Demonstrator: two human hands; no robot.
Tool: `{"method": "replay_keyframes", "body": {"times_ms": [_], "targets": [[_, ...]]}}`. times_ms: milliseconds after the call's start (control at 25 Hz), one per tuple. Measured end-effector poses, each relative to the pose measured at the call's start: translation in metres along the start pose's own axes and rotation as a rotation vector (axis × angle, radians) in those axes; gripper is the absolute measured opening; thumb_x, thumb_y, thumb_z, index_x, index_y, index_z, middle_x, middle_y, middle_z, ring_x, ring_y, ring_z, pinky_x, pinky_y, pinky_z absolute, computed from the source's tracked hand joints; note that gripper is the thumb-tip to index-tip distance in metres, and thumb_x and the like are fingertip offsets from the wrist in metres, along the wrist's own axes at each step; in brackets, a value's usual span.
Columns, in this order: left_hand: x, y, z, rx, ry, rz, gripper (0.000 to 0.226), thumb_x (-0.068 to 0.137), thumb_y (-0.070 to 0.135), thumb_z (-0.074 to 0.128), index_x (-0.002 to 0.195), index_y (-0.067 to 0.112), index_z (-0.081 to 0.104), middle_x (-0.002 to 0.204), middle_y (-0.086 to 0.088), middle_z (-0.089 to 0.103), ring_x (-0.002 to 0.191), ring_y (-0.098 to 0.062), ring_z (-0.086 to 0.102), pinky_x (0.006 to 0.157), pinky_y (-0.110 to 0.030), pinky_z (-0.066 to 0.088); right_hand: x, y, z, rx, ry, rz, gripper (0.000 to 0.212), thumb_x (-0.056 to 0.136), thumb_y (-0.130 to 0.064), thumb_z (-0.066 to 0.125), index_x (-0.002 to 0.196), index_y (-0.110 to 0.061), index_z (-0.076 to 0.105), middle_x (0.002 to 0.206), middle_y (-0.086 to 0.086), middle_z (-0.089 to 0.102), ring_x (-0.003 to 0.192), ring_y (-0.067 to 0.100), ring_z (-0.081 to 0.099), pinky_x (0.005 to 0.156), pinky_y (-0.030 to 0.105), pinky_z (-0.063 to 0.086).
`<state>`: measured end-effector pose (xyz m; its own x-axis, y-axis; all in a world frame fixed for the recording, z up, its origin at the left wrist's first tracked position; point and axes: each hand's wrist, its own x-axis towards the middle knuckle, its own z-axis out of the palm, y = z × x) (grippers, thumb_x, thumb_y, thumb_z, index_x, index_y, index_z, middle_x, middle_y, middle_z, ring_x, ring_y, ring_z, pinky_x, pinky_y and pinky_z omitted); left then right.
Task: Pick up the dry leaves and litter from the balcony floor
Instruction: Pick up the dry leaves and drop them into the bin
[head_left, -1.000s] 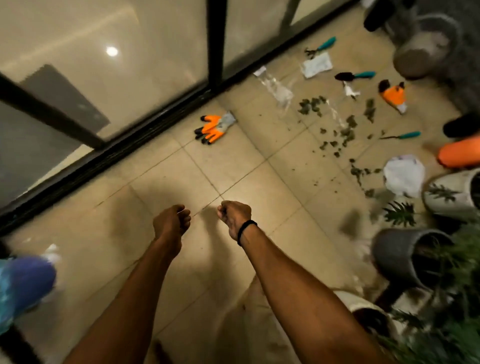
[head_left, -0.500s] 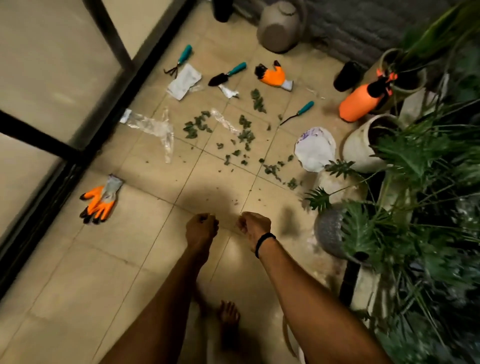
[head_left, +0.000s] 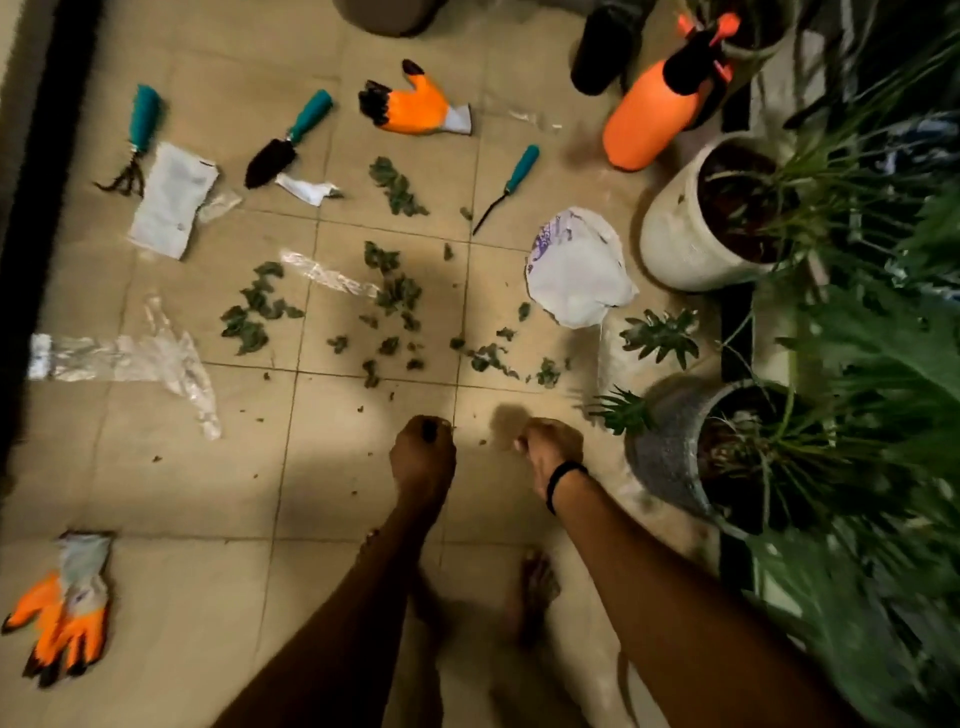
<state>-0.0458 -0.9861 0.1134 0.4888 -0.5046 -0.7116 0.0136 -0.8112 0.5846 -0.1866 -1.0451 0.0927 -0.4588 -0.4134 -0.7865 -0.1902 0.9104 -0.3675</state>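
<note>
Dry green leaves (head_left: 395, 299) lie scattered over the beige floor tiles (head_left: 208, 493) in the middle of the view. Litter lies among them: a clear plastic wrapper (head_left: 130, 358), a white paper sheet (head_left: 171, 200), a torn paper scrap (head_left: 306, 188), a strip of clear film (head_left: 327, 273) and a crumpled white bag (head_left: 576, 270). My left hand (head_left: 422, 457) and my right hand (head_left: 548, 449) hang curled into fists just short of the leaves, holding nothing that I can see. A black band circles my right wrist.
Orange gloves lie at the lower left (head_left: 62, 608) and at the top (head_left: 415, 104). Teal-handled tools (head_left: 291, 137) rest near the top. An orange sprayer (head_left: 660, 98) and potted plants (head_left: 691, 223) crowd the right side. A dark door frame (head_left: 36, 208) runs along the left.
The view has swung right and down, away from the glass door, and closer to the leaves. Both fists stay curled and now hang nearer the leaf patch.
</note>
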Motion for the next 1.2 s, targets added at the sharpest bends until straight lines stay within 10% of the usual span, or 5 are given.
{"method": "replay_keyframes", "body": {"times_ms": [200, 480, 720, 920, 1200], "targets": [[0.083, 0.013, 0.071, 0.291, -0.019, 0.224, 0.016, 0.099, 0.022, 0.056, 0.110, 0.012, 0.063, 0.094, 0.002, 0.064, 0.085, -0.016, 0.060, 0.076, -0.027, 0.043, 0.114, 0.001, 0.018, -0.181, 0.090, -0.074, 0.026, 0.095, -0.022, 0.053, 0.110, -0.007, 0.069, 0.114, 0.011, 0.068, 0.110, 0.028, 0.062, 0.079, 0.026, 0.044], [0.184, -0.025, 0.160, 0.663, -0.117, 0.526, 0.067, 0.094, 0.031, 0.064, 0.151, 0.031, 0.028, 0.152, -0.013, 0.023, 0.131, -0.038, 0.035, 0.094, -0.046, 0.047, 0.236, 0.013, 0.051, -0.307, 0.212, -0.395, 0.053, 0.086, -0.050, 0.065, 0.129, -0.021, 0.053, 0.127, 0.014, 0.053, 0.113, 0.029, 0.053, 0.091, 0.034, 0.044], [0.206, -0.047, 0.189, 0.906, -0.107, 0.603, 0.065, 0.093, 0.036, 0.062, 0.148, 0.038, 0.028, 0.150, -0.013, 0.020, 0.127, -0.038, 0.034, 0.094, -0.049, 0.051, 0.242, 0.043, 0.056, -0.308, 0.286, -0.581, 0.024, 0.089, -0.015, 0.060, 0.111, -0.005, 0.063, 0.108, 0.018, 0.059, 0.101, 0.032, 0.056, 0.075, 0.023, 0.031], [0.203, -0.057, 0.188, 0.746, -0.150, 0.602, 0.017, 0.103, 0.029, 0.048, 0.116, 0.020, 0.051, 0.125, -0.009, 0.041, 0.103, -0.024, 0.044, 0.079, -0.039, 0.052, 0.259, 0.037, 0.032, -0.287, 0.346, -0.599, 0.033, 0.088, -0.011, 0.057, 0.121, -0.010, 0.062, 0.110, 0.017, 0.065, 0.104, 0.034, 0.059, 0.085, 0.039, 0.049], [0.206, -0.053, 0.187, 0.546, -0.069, 0.586, 0.022, 0.102, 0.029, 0.050, 0.115, 0.013, 0.059, 0.118, -0.008, 0.049, 0.097, -0.021, 0.048, 0.075, -0.029, 0.040, 0.284, 0.005, 0.025, -0.598, 0.167, -0.795, 0.038, 0.089, -0.029, 0.062, 0.127, -0.020, 0.061, 0.127, 0.014, 0.045, 0.110, 0.029, 0.051, 0.094, 0.037, 0.048]]}}
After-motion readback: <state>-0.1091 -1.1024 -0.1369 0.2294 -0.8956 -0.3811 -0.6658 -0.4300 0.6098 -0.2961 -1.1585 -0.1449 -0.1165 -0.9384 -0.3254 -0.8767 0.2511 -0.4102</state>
